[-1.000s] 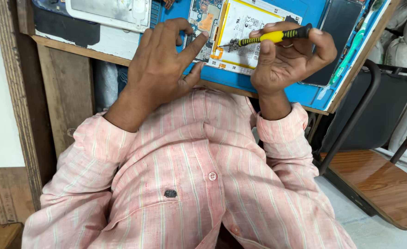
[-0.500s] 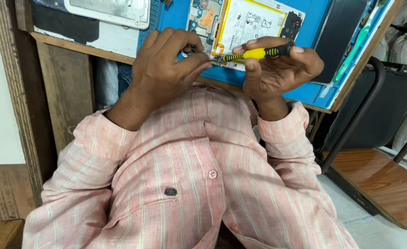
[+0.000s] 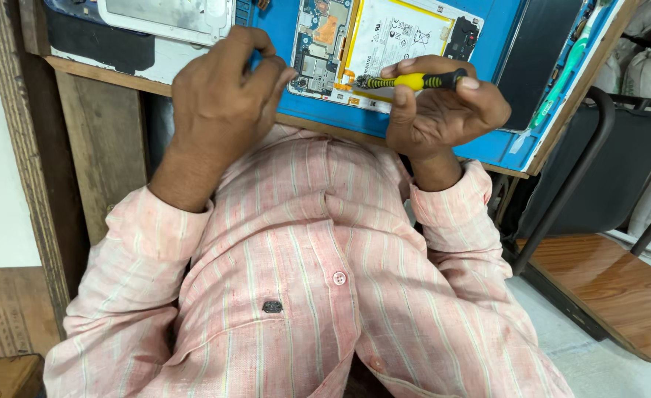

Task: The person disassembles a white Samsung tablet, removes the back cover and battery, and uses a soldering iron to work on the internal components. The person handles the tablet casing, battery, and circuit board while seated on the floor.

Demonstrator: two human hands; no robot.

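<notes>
On the blue rubber work mat (image 3: 502, 44) at the edge of the wooden bench lies the opened tablet with its back cover off (image 3: 384, 51), white battery pack and bare circuit boards facing up, and both hands are at its near edge. Right hand (image 3: 443, 110) has the slim yellow-and-black precision screwdriver (image 3: 414, 81), lying nearly level, thumb pressing the yellow grip from below and the fingers curled over the black end, so it's a firm pinch along the shaft. The metal tip points left and sits at the lower edge of the tablet, near the seam between battery and board; whether it's actually seated in a screw I can't tell. Left hand (image 3: 222, 96) is bunched, knuckles up, fingers curled together with the tips down on the mat just beside the tablet's left corner; whether they grip anything is hidden. A white-framed screen panel (image 3: 167, 16) rests further left on the bench, well apart from the screwdriver. Pink striped shirt sleeves (image 3: 156, 236) fill the foreground, and a dark chair with a black metal frame (image 3: 606, 169) stands off to the right.
</notes>
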